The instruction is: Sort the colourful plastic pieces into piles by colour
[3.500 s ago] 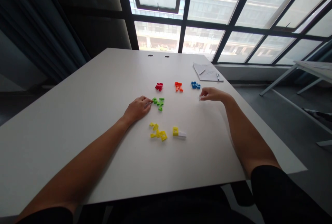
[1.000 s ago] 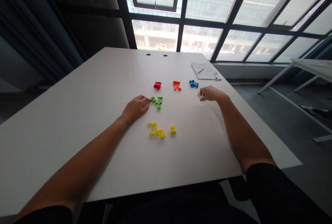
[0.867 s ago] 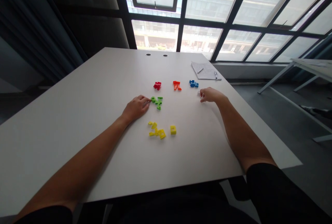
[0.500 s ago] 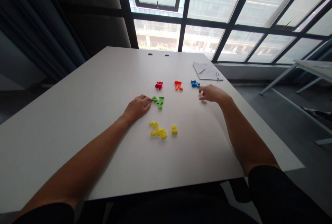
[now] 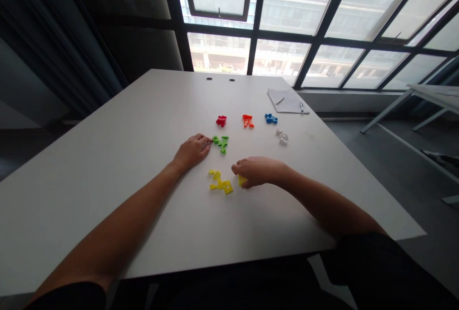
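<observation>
My right hand [image 5: 258,171] is over a square yellow block [image 5: 241,180], thumb and fingers around its sides; the hand covers part of the block. Just left of it lies a cluster of yellow plastic pieces [image 5: 219,183]. Palm down on the table, my left hand [image 5: 194,149] rests with its fingers stretched out. Its fingertips reach the edge of the green pieces [image 5: 221,143], and I cannot tell whether they press on one.
Farther back on the white table [image 5: 172,109] are red pieces [image 5: 221,120], orange pieces [image 5: 247,121] and blue pieces [image 5: 271,118]. White pieces [image 5: 282,137] lie nearer on the right. Paper sheets [image 5: 287,100] with pens are at the far right edge.
My right hand has moved from beside the blue pieces toward me and left, onto the yellow block. White pieces now show where it was. My left hand stays by the green pieces.
</observation>
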A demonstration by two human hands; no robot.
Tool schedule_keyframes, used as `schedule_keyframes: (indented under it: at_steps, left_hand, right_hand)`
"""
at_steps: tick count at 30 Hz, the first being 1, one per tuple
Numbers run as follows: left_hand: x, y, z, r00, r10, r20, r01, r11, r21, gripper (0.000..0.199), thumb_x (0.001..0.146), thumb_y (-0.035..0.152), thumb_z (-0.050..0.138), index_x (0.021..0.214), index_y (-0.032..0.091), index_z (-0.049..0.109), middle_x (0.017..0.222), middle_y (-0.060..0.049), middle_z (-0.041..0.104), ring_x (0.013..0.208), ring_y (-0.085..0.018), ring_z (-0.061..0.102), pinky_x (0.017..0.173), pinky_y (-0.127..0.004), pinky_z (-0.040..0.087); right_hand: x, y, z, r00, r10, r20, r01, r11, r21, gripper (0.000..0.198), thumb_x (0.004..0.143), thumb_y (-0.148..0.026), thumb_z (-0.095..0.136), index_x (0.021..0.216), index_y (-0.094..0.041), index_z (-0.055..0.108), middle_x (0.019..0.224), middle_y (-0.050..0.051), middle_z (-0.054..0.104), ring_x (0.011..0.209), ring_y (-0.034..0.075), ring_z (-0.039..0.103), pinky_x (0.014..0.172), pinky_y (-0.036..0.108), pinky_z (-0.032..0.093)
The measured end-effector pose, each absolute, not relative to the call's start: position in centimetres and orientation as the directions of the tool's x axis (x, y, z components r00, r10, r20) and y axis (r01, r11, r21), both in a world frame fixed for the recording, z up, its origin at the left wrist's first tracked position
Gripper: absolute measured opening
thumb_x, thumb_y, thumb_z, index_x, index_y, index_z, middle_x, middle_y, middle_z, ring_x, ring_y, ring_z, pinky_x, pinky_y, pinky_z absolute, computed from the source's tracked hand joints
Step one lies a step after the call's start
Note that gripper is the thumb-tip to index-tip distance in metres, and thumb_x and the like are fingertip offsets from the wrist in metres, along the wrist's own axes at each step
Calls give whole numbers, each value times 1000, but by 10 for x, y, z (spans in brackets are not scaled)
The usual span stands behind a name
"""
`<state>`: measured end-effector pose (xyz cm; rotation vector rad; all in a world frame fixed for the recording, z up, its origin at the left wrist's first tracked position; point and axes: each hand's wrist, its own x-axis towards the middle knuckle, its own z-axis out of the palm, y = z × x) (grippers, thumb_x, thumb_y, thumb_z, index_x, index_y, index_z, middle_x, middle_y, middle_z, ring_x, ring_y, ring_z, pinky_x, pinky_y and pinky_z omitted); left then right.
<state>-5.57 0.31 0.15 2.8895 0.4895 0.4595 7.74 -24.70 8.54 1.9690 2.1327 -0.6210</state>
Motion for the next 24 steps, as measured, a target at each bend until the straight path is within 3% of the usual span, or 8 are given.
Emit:
schedule_keyframes:
  at_steps: [4, 9, 13, 18, 22, 24]
  left_hand:
    - [-56, 3, 1, 898, 342, 277, 287, -932, 220, 35, 100, 37, 50, 123, 26, 73, 125, -8, 69, 113, -27, 66, 94, -37, 56]
    - [-56, 3, 1, 899, 345, 269, 292, -931, 218, 36, 100, 38, 49, 124, 26, 73, 126, -9, 69, 113, -27, 66, 93, -36, 57]
    - [-56, 3, 1, 897, 351, 270, 298, -929, 218, 35, 100, 37, 50, 124, 25, 73, 125, -9, 69, 112, -27, 66, 94, -37, 57]
    - [-55, 2, 2, 894, 357, 272, 304, -927, 218, 33, 100, 37, 51, 122, 25, 73, 124, -8, 69, 111, -26, 66, 94, -36, 56]
    - [-55, 2, 2, 892, 360, 272, 308, -926, 217, 33, 100, 35, 51, 122, 25, 73, 124, -8, 69, 111, -27, 66, 94, -36, 56]
    - [-55, 3, 1, 892, 362, 272, 310, -926, 214, 33, 99, 35, 52, 122, 25, 73, 124, -8, 69, 112, -27, 66, 94, -36, 56]
  right_hand:
    - [105, -242, 81, -68, 950, -305, 980, 6, -200, 35, 86, -31, 75, 119, -21, 67, 115, 10, 73, 99, 27, 69, 70, 31, 45]
    - [159, -234, 60, 141, 990, -6, 968, -140, -211, 39, 93, -28, 67, 131, -20, 66, 127, 12, 68, 96, 23, 68, 79, 31, 46]
    - [180, -225, 28, 346, 923, 168, 926, -307, -222, 40, 101, -36, 59, 135, -17, 65, 130, 15, 68, 104, 24, 67, 91, 33, 46]
    - [184, -211, 2, 507, 829, 237, 862, -491, -127, 49, 103, -48, 56, 141, -16, 62, 126, 18, 70, 117, 34, 60, 102, 42, 40]
    - [187, -210, 0, 537, 785, 309, 842, -524, -131, 58, 101, -56, 58, 141, -14, 59, 124, 20, 69, 115, 36, 58, 100, 44, 39]
    - [183, -212, 5, 499, 774, 390, 865, -474, -165, 54, 102, -52, 59, 139, -12, 59, 122, 19, 69, 112, 34, 59, 99, 43, 39]
